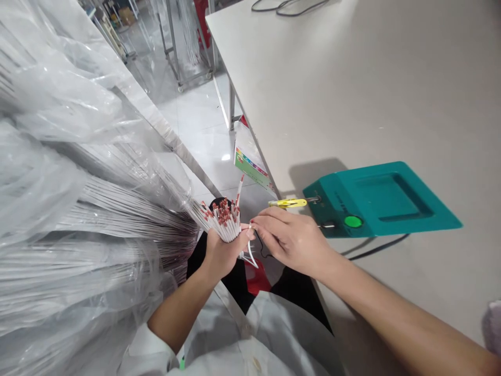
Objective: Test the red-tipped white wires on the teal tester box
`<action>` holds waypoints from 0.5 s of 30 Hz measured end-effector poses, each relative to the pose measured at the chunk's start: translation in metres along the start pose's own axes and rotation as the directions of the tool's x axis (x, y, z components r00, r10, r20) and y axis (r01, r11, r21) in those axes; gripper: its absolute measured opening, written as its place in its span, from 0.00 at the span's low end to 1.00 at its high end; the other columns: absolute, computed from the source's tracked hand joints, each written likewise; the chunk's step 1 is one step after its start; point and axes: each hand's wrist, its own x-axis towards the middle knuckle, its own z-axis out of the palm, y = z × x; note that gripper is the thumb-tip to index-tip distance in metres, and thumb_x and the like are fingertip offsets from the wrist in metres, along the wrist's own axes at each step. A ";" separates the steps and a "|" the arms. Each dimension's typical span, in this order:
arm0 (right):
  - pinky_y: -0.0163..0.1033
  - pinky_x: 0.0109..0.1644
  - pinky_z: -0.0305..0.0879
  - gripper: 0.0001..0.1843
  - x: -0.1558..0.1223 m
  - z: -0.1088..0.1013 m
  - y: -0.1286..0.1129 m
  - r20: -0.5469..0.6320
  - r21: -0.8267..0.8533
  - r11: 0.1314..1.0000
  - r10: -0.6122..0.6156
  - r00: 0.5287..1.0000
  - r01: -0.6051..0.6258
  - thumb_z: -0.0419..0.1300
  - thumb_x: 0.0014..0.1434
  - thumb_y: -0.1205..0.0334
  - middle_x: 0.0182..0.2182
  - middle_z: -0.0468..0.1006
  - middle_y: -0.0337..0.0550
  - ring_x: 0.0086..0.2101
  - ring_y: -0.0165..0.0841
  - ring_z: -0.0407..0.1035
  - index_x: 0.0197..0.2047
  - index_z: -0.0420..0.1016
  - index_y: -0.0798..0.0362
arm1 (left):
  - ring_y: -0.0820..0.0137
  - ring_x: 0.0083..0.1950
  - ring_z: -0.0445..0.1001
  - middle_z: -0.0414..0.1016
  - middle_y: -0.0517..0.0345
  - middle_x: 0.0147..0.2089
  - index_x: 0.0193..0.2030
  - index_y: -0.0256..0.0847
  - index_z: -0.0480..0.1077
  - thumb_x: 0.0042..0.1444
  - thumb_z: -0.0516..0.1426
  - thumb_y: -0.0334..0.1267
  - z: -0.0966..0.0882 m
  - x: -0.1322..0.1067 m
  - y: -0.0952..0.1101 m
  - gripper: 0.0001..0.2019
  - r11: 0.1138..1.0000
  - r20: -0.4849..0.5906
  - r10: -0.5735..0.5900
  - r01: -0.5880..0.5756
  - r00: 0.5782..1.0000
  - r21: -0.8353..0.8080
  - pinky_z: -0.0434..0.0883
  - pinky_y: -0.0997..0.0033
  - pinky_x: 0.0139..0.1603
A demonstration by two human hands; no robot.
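Observation:
My left hand (224, 251) is closed round a bundle of thin white wires (223, 219) with red and bare-metal tips, which fans out of a large heap of wires under clear plastic (78, 198) on the left. My right hand (287, 235) is closed in a pinch on one white wire at the bundle's edge, thumb and fingertips touching my left thumb. A yellow-handled tool (287, 203) lies just beyond my right fingers. It points at a teal box machine (376, 201) with a green button (353, 221).
The teal machine stands on a pale grey table (352, 78) near its front-left edge, with a black cable (376, 246) running from it. More black cable (289, 6) lies at the far end. Metal racks (183, 47) stand on the shiny floor behind.

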 end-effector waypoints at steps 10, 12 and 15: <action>0.31 0.25 0.57 0.11 0.008 -0.012 -0.004 0.182 0.333 0.890 0.263 0.948 -0.311 0.51 0.55 0.66 0.20 0.68 0.38 0.22 0.26 0.62 0.23 0.69 0.55 | 0.77 0.22 0.61 0.63 0.63 0.18 0.25 0.36 0.71 0.47 0.58 0.37 0.000 -0.001 0.004 0.06 0.998 -0.012 0.036 -0.036 0.999 0.051 0.60 0.74 0.25; 0.31 0.22 0.55 0.11 0.010 -0.014 -0.001 0.337 0.460 0.741 0.363 0.868 -0.489 0.52 0.53 0.63 0.17 0.66 0.36 0.19 0.25 0.60 0.23 0.70 0.55 | 0.76 0.22 0.61 0.64 0.63 0.18 0.26 0.36 0.72 0.46 0.59 0.38 -0.002 -0.001 0.003 0.06 0.997 0.010 0.056 -0.056 0.998 0.048 0.61 0.74 0.25; 0.31 0.19 0.51 0.11 0.011 -0.015 0.006 0.622 0.555 0.395 0.387 0.681 -0.732 0.56 0.50 0.57 0.13 0.63 0.33 0.15 0.23 0.56 0.24 0.72 0.56 | 0.75 0.23 0.64 0.66 0.60 0.20 0.26 0.36 0.73 0.47 0.59 0.40 -0.007 -0.001 0.002 0.08 0.993 0.079 0.106 -0.110 0.991 0.051 0.62 0.72 0.27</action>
